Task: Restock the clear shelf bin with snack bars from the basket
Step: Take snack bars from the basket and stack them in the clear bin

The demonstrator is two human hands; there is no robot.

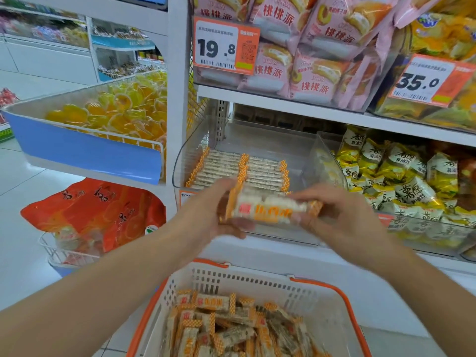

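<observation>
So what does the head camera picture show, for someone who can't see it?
Two bare hands, left hand and right hand, hold a stack of orange-and-white wrapped snack bars before a partly filled clear plastic shelf bin, above a white-and-orange basket of bars.

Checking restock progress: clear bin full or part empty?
Part empty. The clear bin holds two low rows of snack bars at the front; the back floor is bare.
</observation>
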